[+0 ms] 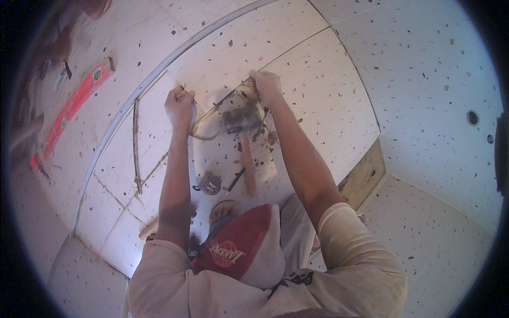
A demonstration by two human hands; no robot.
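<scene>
My left hand [180, 107] is closed in a fist above a pale floor tile [212, 58], left of the mallet. Close beside it a thin yellowish strip [204, 137] curves down; I cannot tell whether the fingers hold it. At the dark joint between tiles, my right hand [266, 86] has its fingers curled down, and whatever they grip is hidden. Between my forearms lies a mallet with a dark head [241, 120] and a wooden handle [247, 164]. Nearer to me are a round tape measure [210, 183] and a slim dark stick [236, 179].
A red spirit level [74, 106] lies at the left, beyond a long grey metal strip [108, 137]. Another person's blurred arm [26, 132] shows at the far left rim. Dark crumbs dot the floor. On the right, a speckled wall [435, 79] has a round hole [472, 117].
</scene>
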